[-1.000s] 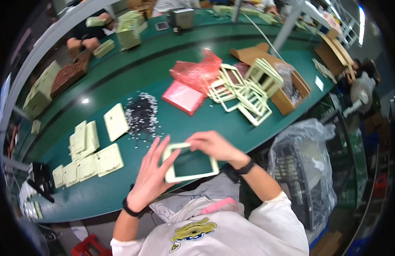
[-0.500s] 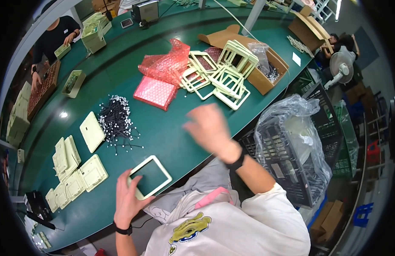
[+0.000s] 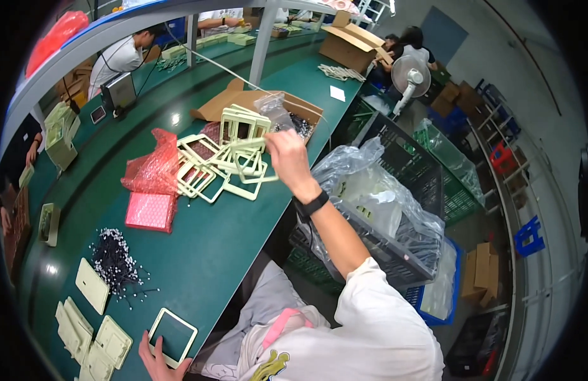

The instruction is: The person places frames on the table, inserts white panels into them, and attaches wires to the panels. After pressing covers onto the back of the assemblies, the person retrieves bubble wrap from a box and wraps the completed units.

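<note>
The person wears a white short-sleeved shirt (image 3: 376,330), its loose sleeve ending near the elbow at the lower middle of the frame. A printed design in yellow and dark tones (image 3: 272,367) sits on the chest at the bottom edge. Just above it a pink strap or collar piece (image 3: 278,324) crosses the front, next to grey cloth (image 3: 256,305) covering the lap. A black band (image 3: 312,206) circles the right wrist near the centre of the frame. Both forearms are bare, and the right hand (image 3: 287,159) and left hand (image 3: 157,362) wear no gloves.
</note>
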Motion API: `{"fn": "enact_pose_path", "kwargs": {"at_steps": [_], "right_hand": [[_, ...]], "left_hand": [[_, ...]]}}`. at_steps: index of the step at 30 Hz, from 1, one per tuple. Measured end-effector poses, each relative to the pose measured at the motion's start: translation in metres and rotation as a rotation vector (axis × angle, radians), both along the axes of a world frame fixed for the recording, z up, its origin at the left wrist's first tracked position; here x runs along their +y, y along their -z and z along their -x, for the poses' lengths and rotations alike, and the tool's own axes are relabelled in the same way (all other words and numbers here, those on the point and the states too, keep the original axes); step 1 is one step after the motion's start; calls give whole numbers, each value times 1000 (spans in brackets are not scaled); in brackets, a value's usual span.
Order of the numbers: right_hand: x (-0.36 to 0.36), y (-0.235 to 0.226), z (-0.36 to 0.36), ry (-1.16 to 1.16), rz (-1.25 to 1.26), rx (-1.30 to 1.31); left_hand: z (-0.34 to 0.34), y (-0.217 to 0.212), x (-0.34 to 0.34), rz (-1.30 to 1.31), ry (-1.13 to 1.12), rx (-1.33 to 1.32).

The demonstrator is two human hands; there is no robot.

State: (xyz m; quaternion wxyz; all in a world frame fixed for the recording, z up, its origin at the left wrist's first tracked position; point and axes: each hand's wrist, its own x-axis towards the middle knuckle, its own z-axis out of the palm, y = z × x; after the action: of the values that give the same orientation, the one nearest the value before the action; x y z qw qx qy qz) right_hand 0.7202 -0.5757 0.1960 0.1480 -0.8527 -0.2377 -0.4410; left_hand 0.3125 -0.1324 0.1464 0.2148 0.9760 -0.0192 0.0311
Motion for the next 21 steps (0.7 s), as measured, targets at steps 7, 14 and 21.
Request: {"fn": "enact_pose_path", "kwargs": {"at_steps": [7,14,21], "right_hand": [[26,-36,-2,-379,-643,529],[173,18,82,-971,42,1454],[236,59,116,-1117,495,1139]], "left_hand": [[5,17,-1,78,-106,28],[-4,8,6,31,-132,82],[-1,2,11,46,-111,111]]}}
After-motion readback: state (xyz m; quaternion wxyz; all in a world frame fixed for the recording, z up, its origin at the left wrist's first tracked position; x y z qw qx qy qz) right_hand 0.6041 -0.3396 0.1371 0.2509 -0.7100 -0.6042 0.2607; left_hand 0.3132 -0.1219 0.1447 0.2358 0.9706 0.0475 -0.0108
